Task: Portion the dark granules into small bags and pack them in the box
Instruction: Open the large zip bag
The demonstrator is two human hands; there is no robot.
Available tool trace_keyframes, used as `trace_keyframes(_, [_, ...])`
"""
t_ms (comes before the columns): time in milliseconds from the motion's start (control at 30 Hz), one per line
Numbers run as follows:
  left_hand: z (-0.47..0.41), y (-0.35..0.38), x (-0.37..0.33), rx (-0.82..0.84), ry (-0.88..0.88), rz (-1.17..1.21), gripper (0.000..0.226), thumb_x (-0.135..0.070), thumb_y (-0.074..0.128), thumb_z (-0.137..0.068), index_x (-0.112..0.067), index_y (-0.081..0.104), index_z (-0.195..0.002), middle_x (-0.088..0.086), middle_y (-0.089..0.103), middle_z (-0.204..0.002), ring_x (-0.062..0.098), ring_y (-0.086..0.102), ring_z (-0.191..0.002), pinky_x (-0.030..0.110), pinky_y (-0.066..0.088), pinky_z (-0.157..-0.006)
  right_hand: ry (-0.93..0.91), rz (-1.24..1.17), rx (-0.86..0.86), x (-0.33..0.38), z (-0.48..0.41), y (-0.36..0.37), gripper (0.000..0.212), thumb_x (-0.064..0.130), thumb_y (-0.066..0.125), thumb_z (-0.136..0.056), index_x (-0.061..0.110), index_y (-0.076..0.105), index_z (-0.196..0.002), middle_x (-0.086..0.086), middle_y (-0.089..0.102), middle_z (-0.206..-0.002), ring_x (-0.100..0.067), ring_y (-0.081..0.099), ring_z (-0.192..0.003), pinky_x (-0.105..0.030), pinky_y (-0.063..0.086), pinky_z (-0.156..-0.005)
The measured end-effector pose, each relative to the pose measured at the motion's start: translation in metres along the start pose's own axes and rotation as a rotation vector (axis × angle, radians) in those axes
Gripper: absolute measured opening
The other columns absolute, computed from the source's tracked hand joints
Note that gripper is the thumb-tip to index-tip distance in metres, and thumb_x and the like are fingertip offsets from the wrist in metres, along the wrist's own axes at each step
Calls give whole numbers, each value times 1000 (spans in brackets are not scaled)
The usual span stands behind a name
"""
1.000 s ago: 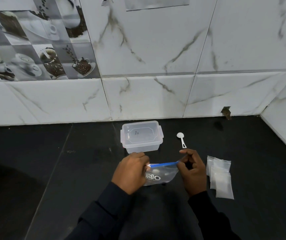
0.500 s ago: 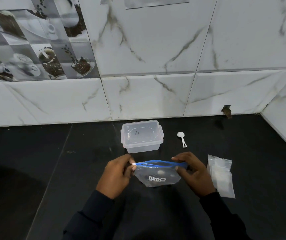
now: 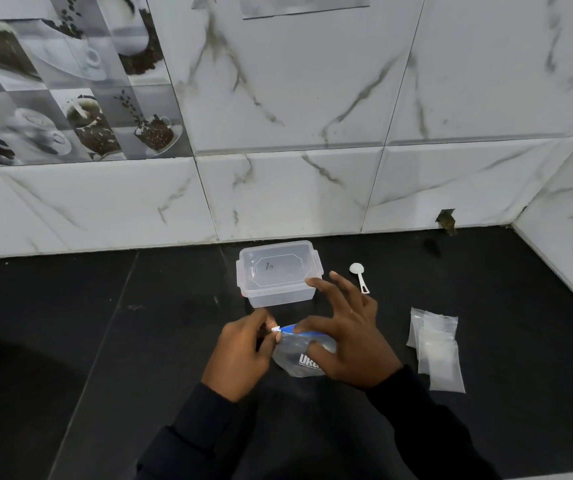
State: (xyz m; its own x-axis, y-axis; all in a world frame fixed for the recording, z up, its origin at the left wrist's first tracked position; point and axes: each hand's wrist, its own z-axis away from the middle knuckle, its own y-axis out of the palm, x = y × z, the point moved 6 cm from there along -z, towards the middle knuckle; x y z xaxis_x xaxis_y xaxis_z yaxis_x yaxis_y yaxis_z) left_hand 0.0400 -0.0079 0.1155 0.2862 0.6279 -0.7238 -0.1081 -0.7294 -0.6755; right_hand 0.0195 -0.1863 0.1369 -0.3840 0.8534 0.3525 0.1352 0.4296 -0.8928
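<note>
A clear zip bag (image 3: 293, 363) with a blue zip strip and white lettering sits low over the black counter, holding something dark. My left hand (image 3: 240, 355) pinches the white tab at the strip's left end. My right hand (image 3: 345, 336) pinches the strip close beside it with thumb and forefinger, its other fingers spread out. Just behind the hands stands a clear plastic box (image 3: 278, 275) with its lid on. A white measuring spoon (image 3: 359, 277) lies to the right of the box. A stack of small clear bags (image 3: 439, 351) lies to the right of my right hand.
The black counter (image 3: 105, 341) runs back to a white marble-tiled wall (image 3: 312, 195). A side wall (image 3: 562, 258) closes the right end. A small dark hole (image 3: 446, 220) shows at the wall's foot.
My right hand has slid left along the blue strip, from its right end to near my left hand, and its free fingers have spread. The left hand stays at the left end.
</note>
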Motion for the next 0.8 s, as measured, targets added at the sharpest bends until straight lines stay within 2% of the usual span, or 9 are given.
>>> trace_keyframes(133, [3,0,1,7,29,-1,10,-18,66,-89,-25,60,-86,-10,67,-80,8,66,-76,35,57,-68,57,-13,41,-5,-5,11,22,46,57,-72,43,68,-92,18,35,-148,-14,17,-146,-48,24,-104])
trace_keyframes(300, [6,2,3,-4,27,20,10,-18,64,-88,-25,58,-84,-10,67,-79,8,66,-74,37,56,-66,88,-6,144,-9,-4,21,26,51,50,-76,39,68,-90,20,44,-137,-9,28,-136,-45,24,-102])
trace_keyframes(367, [6,3,2,2,25,29,10,-17,63,-87,-25,59,-83,-8,67,-78,10,66,-73,38,55,-65,143,77,197,-15,-1,27,37,54,40,-85,36,71,-92,20,52,-124,-9,36,-126,-44,23,-98])
trace_keyframes(467, [9,5,6,6,-1,46,6,-19,61,-86,-24,58,-83,-8,67,-79,10,67,-73,39,56,-66,319,191,262,-33,4,29,48,52,27,-97,28,68,-89,12,57,-91,-12,54,-101,-41,29,-89])
trace_keyframes(567, [8,7,-1,0,-3,53,9,-19,59,-84,-26,55,-84,-10,65,-83,10,66,-76,40,56,-68,370,199,269,-44,2,27,36,45,38,-95,24,64,-83,7,56,-86,-16,62,-90,-36,36,-79])
trace_keyframes(633, [7,11,-14,26,29,-12,11,-28,58,-85,-30,54,-94,-15,60,-100,8,65,-84,37,56,-73,318,94,295,-41,-1,29,21,36,47,-90,25,65,-89,7,53,-87,-15,61,-88,-33,43,-73])
trace_keyframes(700, [5,23,-24,117,29,-142,22,-49,50,-90,-39,55,-109,-23,49,-120,9,64,-92,35,56,-78,266,-21,305,-33,-5,29,19,25,52,-87,28,68,-98,8,52,-87,-12,58,-82,-24,41,-65])
trace_keyframes(767, [1,36,-23,179,-50,-242,39,-63,35,-94,-41,60,-115,-19,45,-124,12,64,-94,35,56,-80,228,-94,288,-25,-8,29,28,17,52,-85,30,68,-104,10,51,-87,-11,56,-79,-22,41,-63])
trace_keyframes(800, [-3,40,-18,168,-109,-276,47,-63,31,-96,-35,65,-112,-13,48,-117,14,64,-92,36,55,-81,219,-111,287,-23,-8,30,31,15,52,-84,31,68,-105,11,51,-88,-11,57,-81,-25,46,-66])
